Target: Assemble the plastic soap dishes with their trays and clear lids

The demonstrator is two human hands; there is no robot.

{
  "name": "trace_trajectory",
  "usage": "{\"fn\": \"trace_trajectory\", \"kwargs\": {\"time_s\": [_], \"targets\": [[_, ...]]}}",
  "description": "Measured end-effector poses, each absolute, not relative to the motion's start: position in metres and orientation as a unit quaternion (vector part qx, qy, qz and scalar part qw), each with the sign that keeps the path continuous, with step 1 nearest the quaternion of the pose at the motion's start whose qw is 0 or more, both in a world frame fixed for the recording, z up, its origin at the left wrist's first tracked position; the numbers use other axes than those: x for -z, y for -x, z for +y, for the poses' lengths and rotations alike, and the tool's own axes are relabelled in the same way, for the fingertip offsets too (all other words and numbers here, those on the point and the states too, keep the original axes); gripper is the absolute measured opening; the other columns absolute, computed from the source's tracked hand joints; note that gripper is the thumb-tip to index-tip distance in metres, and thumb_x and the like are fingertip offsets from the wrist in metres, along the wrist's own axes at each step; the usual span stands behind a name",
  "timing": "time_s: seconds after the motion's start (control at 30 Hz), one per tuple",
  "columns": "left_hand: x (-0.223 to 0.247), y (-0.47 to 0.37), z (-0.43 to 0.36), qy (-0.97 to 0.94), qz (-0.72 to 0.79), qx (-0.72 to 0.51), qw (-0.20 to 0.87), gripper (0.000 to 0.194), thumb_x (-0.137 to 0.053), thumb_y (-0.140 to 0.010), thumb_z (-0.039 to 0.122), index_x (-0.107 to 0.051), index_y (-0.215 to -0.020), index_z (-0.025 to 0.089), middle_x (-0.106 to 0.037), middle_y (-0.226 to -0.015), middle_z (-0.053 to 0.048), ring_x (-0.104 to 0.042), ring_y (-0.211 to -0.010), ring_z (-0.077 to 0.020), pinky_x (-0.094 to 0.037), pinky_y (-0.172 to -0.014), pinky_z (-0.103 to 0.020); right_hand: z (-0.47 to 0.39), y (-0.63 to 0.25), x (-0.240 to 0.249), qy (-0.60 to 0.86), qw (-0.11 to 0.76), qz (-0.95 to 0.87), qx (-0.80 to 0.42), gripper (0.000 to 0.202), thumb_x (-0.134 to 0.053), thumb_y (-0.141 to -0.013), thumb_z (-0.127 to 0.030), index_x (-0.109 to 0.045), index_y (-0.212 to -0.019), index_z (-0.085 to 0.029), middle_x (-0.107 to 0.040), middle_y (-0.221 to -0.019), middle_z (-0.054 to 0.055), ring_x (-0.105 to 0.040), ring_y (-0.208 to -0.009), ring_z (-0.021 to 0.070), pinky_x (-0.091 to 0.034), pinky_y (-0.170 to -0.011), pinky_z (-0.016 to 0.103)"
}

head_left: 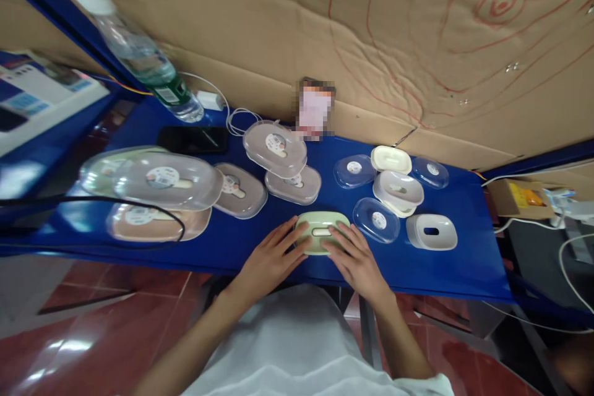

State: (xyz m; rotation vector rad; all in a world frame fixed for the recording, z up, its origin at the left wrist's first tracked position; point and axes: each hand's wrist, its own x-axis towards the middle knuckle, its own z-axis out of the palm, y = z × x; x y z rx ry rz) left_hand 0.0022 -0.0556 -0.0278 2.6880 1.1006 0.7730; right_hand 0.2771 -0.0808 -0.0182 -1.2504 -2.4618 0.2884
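Observation:
A light green oval plastic box [321, 215] with a slot in its middle lies on the table near the front edge. My left hand [277, 252] holds it by the left end, fingertips resting on top. From the other side, my right hand [359, 257] grips its right end, fingers across the upper face. Just right of it lies a clear oval lid [377, 221] with a round label. Beyond that lid stand a white oval box [431, 232] with a slot and another white box [398, 190], set on a cream one.
Lidded oval boxes [169, 182] are piled at the left, more [275, 148] at the back middle. A water bottle [143, 68], a black phone [192, 140] and a white charger [210, 100] sit at the back left. A cardboard wall [260, 25] borders the blue table [371, 275]. A black cable [93, 199] crosses the left.

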Motion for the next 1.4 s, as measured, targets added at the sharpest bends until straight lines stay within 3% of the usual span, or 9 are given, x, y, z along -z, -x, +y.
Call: {"fn": "trace_trajectory", "kwargs": {"time_s": [0.17, 0.37, 0.47, 0.63, 0.7, 0.87, 1.07, 1.2, 1.4], "targets": [[0.026, 0.01, -0.063, -0.887, 0.38, -0.254, 0.071, 0.031, -0.07, -0.102, 0.025, -0.071, -0.133, 0.023, -0.065, -0.154, -0.012, -0.057, -0.149, -0.0329, -0.057, -0.117, -0.05, -0.081, -0.3, 0.016, 0.47, 0.198, -0.857, -0.076, 0.052, -0.065, -0.108, -0.031, -0.055, -0.159, -0.032, -0.054, -0.167, 0.009, -0.043, -0.161, 0.0299, -0.041, -0.129, 0.062], [0.031, 0.04, -0.081, -0.83, 0.455, -0.301, 0.112, 0.036, -0.075, -0.098, 0.025, -0.068, -0.133, 0.023, -0.045, -0.169, -0.02, -0.058, -0.147, -0.0376, -0.059, -0.113, -0.056, -0.079, -0.369, 0.018, 0.635, 0.205, -0.745, 0.03, 0.056, -0.068, -0.105, -0.048, -0.056, -0.158, -0.034, -0.048, -0.17, 0.012, -0.043, -0.159, 0.0396, -0.035, -0.125, 0.069], [0.036, 0.045, -0.084, -0.821, 0.467, -0.306, 0.115, 0.045, -0.073, -0.1, 0.028, -0.061, -0.143, 0.021, -0.052, -0.163, -0.022, -0.061, -0.144, -0.0354, -0.058, -0.115, -0.055, -0.081, -0.375, 0.022, 0.638, 0.19, -0.745, 0.044, 0.047, -0.061, -0.11, -0.043, -0.059, -0.156, -0.033, -0.059, -0.162, 0.012, -0.056, -0.149, 0.0341, -0.031, -0.127, 0.064], [0.04, 0.041, -0.083, -0.816, 0.481, -0.298, 0.117, 0.055, -0.071, -0.102, 0.032, -0.053, -0.154, 0.024, -0.061, -0.158, -0.017, -0.062, -0.144, -0.0336, -0.057, -0.116, -0.056, -0.084, -0.345, 0.018, 0.625, 0.194, -0.754, 0.062, 0.043, -0.054, -0.113, -0.034, -0.058, -0.156, -0.034, -0.067, -0.154, 0.009, -0.068, -0.136, 0.0289, -0.01, -0.131, 0.065], [0.041, 0.041, -0.084, -0.814, 0.486, -0.292, 0.125, 0.058, -0.07, -0.102, 0.034, -0.052, -0.156, 0.025, -0.059, -0.16, -0.016, -0.061, -0.145, -0.0338, -0.057, -0.116, -0.056, -0.085, -0.33, 0.017, 0.611, 0.217, -0.76, 0.043, 0.043, -0.054, -0.113, -0.032, -0.058, -0.156, -0.033, -0.067, -0.153, 0.01, -0.068, -0.135, 0.029, -0.017, -0.131, 0.064], [0.044, 0.043, -0.087, -0.806, 0.492, -0.303, 0.128, 0.061, -0.071, -0.102, 0.036, -0.049, -0.158, 0.023, -0.062, -0.158, -0.016, -0.06, -0.146, -0.0332, -0.056, -0.116, -0.054, -0.091, -0.293, 0.021, 0.6, 0.31, -0.735, -0.058, 0.042, -0.056, -0.112, -0.03, -0.061, -0.153, -0.03, -0.067, -0.151, 0.01, -0.062, -0.142, 0.0299, -0.052, -0.116, 0.052], [0.038, 0.04, -0.084, -0.797, 0.497, -0.326, 0.104, 0.049, -0.07, -0.103, 0.03, -0.054, -0.149, 0.022, -0.062, -0.156, -0.019, -0.064, -0.14, -0.0305, -0.044, -0.124, -0.057, -0.099, -0.258, 0.018, 0.584, 0.357, -0.719, -0.123, 0.041, -0.056, -0.111, -0.027, -0.061, -0.152, -0.032, -0.068, -0.151, 0.008, -0.062, -0.142, 0.028, -0.057, -0.115, 0.052], [0.037, 0.038, -0.086, -0.767, 0.527, -0.363, 0.043, 0.04, -0.075, -0.098, 0.024, -0.061, -0.136, 0.021, -0.062, -0.151, -0.022, -0.064, -0.136, -0.0339, -0.049, -0.115, -0.056, -0.1, -0.24, 0.016, 0.531, 0.326, -0.772, -0.123, 0.046, -0.06, -0.109, -0.024, -0.06, -0.154, -0.034, -0.061, -0.159, 0.009, -0.054, -0.152, 0.0305, -0.056, -0.119, 0.054], [0.042, 0.037, -0.09, -0.77, 0.523, -0.363, 0.041, 0.04, -0.072, -0.101, 0.023, -0.059, -0.138, 0.021, -0.062, -0.146, -0.021, -0.066, -0.13, -0.0316, -0.053, -0.107, -0.05, -0.094, -0.214, 0.011, 0.494, 0.303, -0.804, -0.134, 0.046, -0.061, -0.109, -0.021, -0.061, -0.154, -0.033, -0.06, -0.159, 0.009, -0.051, -0.155, 0.0294, -0.055, -0.122, 0.053]]}}
